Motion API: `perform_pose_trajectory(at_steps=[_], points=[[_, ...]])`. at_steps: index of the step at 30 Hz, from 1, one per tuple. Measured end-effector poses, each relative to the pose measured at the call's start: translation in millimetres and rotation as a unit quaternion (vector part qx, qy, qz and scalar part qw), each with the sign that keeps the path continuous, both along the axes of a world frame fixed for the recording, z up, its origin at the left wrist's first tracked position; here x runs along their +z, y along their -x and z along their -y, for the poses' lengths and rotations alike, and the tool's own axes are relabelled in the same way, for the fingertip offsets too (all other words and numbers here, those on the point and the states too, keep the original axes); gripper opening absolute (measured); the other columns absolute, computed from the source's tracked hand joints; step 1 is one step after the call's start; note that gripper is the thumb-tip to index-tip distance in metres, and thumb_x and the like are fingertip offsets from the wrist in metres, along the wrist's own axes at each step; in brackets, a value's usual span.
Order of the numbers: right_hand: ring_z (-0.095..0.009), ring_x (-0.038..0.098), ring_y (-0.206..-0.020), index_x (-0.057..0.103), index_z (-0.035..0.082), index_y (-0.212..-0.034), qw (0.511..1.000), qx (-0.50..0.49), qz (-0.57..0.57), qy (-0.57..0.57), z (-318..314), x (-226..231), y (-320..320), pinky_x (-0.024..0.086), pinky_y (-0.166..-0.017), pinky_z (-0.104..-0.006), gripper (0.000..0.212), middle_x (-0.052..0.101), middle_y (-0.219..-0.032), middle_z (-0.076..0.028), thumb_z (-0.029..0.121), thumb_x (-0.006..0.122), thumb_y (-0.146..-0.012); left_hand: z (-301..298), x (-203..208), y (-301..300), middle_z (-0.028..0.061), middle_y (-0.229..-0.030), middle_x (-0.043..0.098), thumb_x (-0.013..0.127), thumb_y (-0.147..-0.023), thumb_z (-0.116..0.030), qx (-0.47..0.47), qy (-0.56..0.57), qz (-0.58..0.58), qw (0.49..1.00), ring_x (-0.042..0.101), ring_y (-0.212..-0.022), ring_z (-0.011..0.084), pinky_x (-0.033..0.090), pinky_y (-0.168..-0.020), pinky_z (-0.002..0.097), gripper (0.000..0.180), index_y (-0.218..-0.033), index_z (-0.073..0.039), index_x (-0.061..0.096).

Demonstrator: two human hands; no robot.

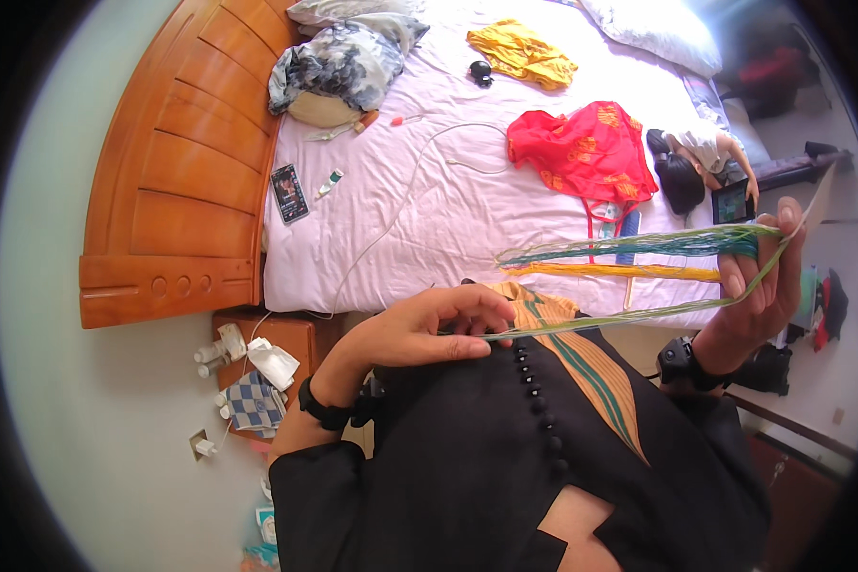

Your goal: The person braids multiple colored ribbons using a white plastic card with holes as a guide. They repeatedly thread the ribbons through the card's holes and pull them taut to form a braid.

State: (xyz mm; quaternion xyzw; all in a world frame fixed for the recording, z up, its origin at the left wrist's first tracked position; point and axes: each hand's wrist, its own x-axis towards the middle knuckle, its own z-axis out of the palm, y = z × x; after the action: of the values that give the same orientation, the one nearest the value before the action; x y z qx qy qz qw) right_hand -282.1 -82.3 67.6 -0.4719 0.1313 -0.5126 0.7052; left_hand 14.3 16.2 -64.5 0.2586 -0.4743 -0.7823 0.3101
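Several long bundles of thread stretch across in front of me. My right hand (765,272), raised at the right, has its fingers closed around the teal threads (648,248), the yellow threads (629,273) and a light green strand. The light green threads (620,319) run from there to my left hand (443,326), whose thumb and fingers pinch them near my chest. Against my black top lies a woven band (582,357) in orange and tan with a dark green stripe. Its upper end sits by my left fingertips; how it joins the threads is unclear.
Beyond my hands is a bed (372,257) with a red garment (586,153), yellow cloth (522,54), a phone (290,194), a small tube (330,183) and a white cable (391,224). At right, a person (705,157) leans over a tablet (732,202). A cluttered nightstand (300,334) stands left.
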Motion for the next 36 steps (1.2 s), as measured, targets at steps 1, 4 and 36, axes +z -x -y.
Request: perform_pose_trajectory(at_steps=[1, 4, 36], points=[[-0.014, 0.044, -0.041, 0.045, 0.002, -0.112, 0.999, -0.032, -0.005, -0.01, 0, -4, 0, 0.052, -0.056, -0.0344, 0.03, 0.041, -0.051, -0.004, 0.025, 0.028, -0.102, 2, 0, -1, 0.0073, -0.103, 0.061, 0.063, -0.084, -0.012, -0.018, -0.014, -0.018, 1.0, 0.054, -0.093, 0.0099, 0.04, -0.082, 0.0237, 0.037, -0.118, 0.001, 0.053], [-0.013, 0.046, -0.053, 0.045, -0.001, -0.117, 0.998, -0.003, 0.028, -0.052, 9, 0, -4, 0.047, -0.063, -0.0355, 0.034, 0.041, -0.057, -0.004, 0.026, 0.031, -0.102, 9, -1, -9, 0.0092, -0.099, 0.064, 0.067, -0.081, -0.013, -0.073, -0.05, -0.064, 0.994, 0.057, -0.093, 0.0122, 0.04, -0.082, 0.0244, 0.045, -0.12, 0.002, 0.052], [-0.013, 0.056, -0.068, 0.052, 0.005, -0.095, 0.968, -0.12, 0.041, -0.217, 105, -91, 13, 0.05, -0.079, -0.0334, 0.014, 0.053, -0.071, -0.003, 0.018, 0.049, -0.096, 45, -17, -34, 0.0116, -0.06, 0.059, 0.045, -0.095, -0.019, 0.109, 0.0, -0.297, 0.949, 0.036, -0.037, 0.0051, 0.031, -0.041, 0.0174, 0.034, -0.12, 0.004, 0.053]])
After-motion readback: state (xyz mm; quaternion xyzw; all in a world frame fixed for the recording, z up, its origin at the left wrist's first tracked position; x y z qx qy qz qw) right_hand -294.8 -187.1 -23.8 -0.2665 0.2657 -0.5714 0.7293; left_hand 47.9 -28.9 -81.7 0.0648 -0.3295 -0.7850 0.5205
